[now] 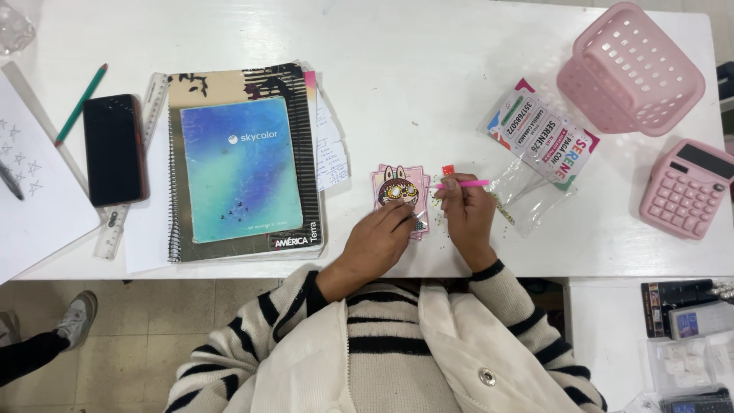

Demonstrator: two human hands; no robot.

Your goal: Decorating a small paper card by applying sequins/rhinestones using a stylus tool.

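Right hand [468, 218] fingers pinch a pink pen-like stick [462, 183] lying level, tip pointing left toward the small rabbit-face card [399, 191] at frame centre. Left hand [380, 239] fingers are curled and pressed down on the card's lower right edge, pinning it flat to the white table [428, 69]. To do this well: keep the card pinned, bring the tip down straight, touch lightly, since tiny beads lie loose just beside the card. Small red piece [448, 169] sits just above the stick. Clear plastic packet [539, 157] right of the hands looks open, contents too small to tell. Pink basket [631, 69] at upper right lies tipped over, nothing visible inside. Pink calculator [688, 187] at right edge
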